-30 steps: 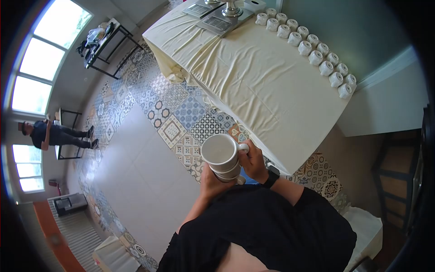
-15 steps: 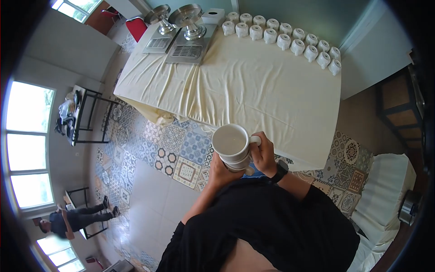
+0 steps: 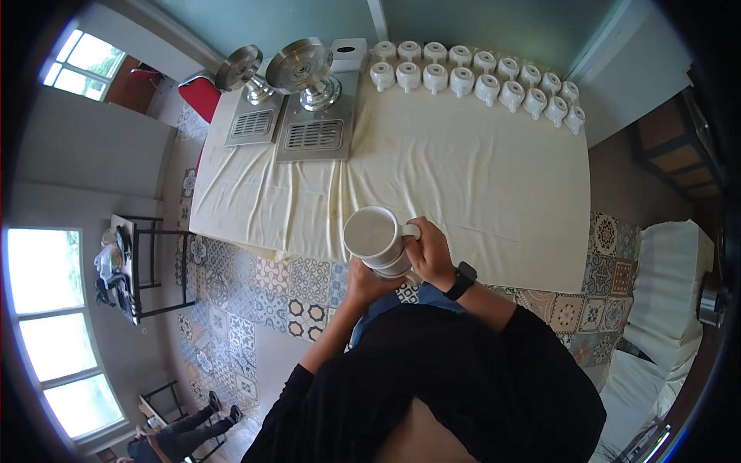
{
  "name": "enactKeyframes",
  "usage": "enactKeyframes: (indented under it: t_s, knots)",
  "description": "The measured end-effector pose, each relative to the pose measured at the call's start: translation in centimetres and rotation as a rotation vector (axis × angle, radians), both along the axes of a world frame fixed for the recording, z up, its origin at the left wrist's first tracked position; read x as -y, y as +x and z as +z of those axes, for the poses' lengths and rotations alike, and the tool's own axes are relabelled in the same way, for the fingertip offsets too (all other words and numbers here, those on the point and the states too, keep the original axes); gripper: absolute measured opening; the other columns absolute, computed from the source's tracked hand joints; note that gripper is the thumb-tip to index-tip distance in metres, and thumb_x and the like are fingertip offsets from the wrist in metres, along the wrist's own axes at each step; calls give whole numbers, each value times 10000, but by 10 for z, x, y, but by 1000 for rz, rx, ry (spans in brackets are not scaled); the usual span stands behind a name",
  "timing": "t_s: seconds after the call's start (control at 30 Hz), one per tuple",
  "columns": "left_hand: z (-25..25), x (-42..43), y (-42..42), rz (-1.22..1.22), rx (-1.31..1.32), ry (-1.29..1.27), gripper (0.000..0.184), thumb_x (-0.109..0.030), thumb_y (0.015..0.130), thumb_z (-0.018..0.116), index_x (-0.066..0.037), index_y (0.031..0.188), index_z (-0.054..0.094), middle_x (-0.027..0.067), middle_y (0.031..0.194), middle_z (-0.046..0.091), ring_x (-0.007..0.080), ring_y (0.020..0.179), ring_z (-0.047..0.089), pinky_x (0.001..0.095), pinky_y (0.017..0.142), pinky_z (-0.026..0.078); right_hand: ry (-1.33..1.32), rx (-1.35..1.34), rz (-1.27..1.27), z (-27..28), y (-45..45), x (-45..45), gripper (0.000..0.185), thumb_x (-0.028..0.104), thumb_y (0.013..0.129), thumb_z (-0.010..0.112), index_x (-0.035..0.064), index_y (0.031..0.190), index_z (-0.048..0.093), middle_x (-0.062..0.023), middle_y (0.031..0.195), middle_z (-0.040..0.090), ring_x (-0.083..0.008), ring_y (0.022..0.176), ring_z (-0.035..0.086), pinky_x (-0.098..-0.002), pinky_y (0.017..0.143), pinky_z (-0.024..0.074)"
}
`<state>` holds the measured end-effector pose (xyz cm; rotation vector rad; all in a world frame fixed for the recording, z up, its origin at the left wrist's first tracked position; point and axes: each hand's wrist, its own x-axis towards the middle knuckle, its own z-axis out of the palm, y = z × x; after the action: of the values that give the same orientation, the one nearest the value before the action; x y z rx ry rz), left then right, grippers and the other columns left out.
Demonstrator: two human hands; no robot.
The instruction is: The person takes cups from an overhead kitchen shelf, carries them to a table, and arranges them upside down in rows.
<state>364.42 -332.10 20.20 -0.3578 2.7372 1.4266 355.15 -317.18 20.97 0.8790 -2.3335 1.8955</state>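
Note:
A stack of white mugs [image 3: 373,234] is held upright in front of my body, its open top showing an empty inside. Around the lower part of the stack wraps my left hand [image 3: 369,284]. My right hand [image 3: 429,253], with a black watch on the wrist, grips the upper mug's handle at the right side. Beyond the stack is a table with a cream cloth [image 3: 463,193]. Two rows of upside-down white cups [image 3: 461,80] stand along its far edge. How many mugs are in the stack is partly hidden by my fingers.
Two metal stands [image 3: 302,73] on trays with slotted grilles occupy the table's back left, beside a tissue box [image 3: 350,54]. A red chair [image 3: 199,97] is behind its left end. Another person [image 3: 185,438] is at the lower left. Cloth-covered furniture [image 3: 665,285] stands at the right.
The view has turned and come closer to the table, which now lies straight ahead. Both hands still hold the mug stack. The other person has shifted toward the bottom of the view.

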Motion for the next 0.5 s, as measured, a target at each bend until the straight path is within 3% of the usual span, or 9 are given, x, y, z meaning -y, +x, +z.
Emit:
enactKeyframes:
  t_s: [0.13, 0.2, 0.3, 0.4, 0.5]
  knots:
    - [-44, 41, -42, -116, -59, 73, 773, -259, 472, 867, -60, 1153, 561, 140, 1103, 582, 349, 1039, 553, 441, 918, 435, 214, 87, -160, -5, -21, 27, 187, 133, 866, 554, 8, 1002, 530, -197, 822, 580, -381, 772, 576, -459, 689, 456]
    - [-55, 61, -67, -149, -158, 93, 805, -268, 446, 872, -66, 1159, 559, 141, 1124, 572, 353, 1104, 497, 444, 985, 374, 266, 63, -269, -22, -33, 44, 186, 121, 877, 539, 8, 1024, 518, -188, 816, 571, -367, 728, 567, -449, 655, 449]
    - [-116, 100, -102, -319, -62, 154, 820, -269, 440, 874, -63, 1166, 552, 143, 1135, 561, 360, 1114, 491, 444, 976, 382, 343, 117, -396, -44, -42, 74, 210, 109, 880, 529, 8, 1062, 511, -204, 826, 551, -368, 736, 548, -462, 672, 435]
    - [-144, 123, -140, -377, -71, 142, 739, -253, 455, 869, -72, 1116, 592, 136, 1091, 610, 331, 1061, 550, 430, 951, 410, 383, 229, -474, -64, -58, 102, 231, 103, 869, 532, 21, 1084, 516, -197, 790, 520, -359, 797, 511, -458, 718, 417]
    - [-169, 134, -176, -372, -84, 114, 682, -230, 474, 865, -76, 1089, 614, 127, 1068, 638, 320, 1029, 582, 417, 913, 443, 363, 193, -577, -84, -80, 122, 229, 103, 855, 569, 64, 1076, 526, -173, 814, 571, -374, 791, 507, -475, 711, 426]
